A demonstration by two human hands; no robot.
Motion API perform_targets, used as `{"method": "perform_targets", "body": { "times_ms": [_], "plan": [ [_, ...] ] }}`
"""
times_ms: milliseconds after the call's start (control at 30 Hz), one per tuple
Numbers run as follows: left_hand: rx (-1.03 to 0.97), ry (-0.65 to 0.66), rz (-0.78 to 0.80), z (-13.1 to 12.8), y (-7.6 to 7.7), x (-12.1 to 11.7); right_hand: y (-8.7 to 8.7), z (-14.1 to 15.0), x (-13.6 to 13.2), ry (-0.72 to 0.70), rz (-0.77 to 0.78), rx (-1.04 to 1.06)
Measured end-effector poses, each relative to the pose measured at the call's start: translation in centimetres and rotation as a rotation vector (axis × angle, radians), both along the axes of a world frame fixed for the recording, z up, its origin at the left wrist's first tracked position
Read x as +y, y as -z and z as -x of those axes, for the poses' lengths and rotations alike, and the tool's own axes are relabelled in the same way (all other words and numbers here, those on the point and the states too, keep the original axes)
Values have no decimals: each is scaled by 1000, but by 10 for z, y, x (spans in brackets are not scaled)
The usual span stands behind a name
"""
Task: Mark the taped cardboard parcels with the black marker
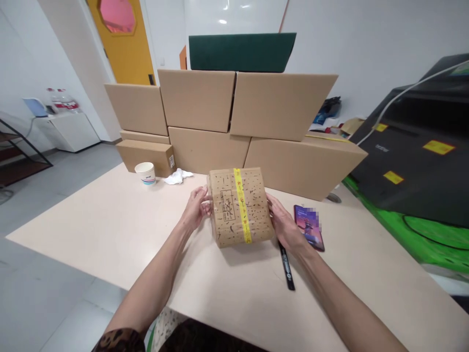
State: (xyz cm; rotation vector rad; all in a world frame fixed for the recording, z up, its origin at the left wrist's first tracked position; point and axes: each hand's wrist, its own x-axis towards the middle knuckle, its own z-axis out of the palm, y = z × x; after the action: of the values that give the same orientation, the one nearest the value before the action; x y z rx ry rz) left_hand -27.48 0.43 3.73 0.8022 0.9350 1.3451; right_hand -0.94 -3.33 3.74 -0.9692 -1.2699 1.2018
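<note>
Between my two hands is a small cardboard box [223, 230], marked all over with short black strokes. A strip of yellow tape with red print runs down its face, beside a stamped black frame with handwriting in it. My left hand [197, 208] grips the box's left side with curled fingers. On the opposite side my right hand [287, 225] holds its right edge, the fingertips partly hidden by the box. The box looks tilted, and I cannot tell whether its bottom touches the table. A black marker pen [287, 271] lies just below my right hand, its upper end hidden.
A phone [308, 227] with a lit screen lies right of my right hand. Stacked cardboard boxes [208, 151] line the table's [146, 230] back, topped by a dark green box [240, 51]. A paper cup [145, 173] and crumpled tissue [178, 176] stand back left.
</note>
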Motion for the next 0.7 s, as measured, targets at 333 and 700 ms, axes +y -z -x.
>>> {"method": "perform_targets", "body": {
  "times_ms": [333, 700],
  "plan": [
    [198, 170, -116, -5, 2, -9, 11, -1, 12, 154, 299, 315],
    [113, 294, -30, -11, 7, -11, -9, -10, 2, 154, 317, 390]
  ]
}}
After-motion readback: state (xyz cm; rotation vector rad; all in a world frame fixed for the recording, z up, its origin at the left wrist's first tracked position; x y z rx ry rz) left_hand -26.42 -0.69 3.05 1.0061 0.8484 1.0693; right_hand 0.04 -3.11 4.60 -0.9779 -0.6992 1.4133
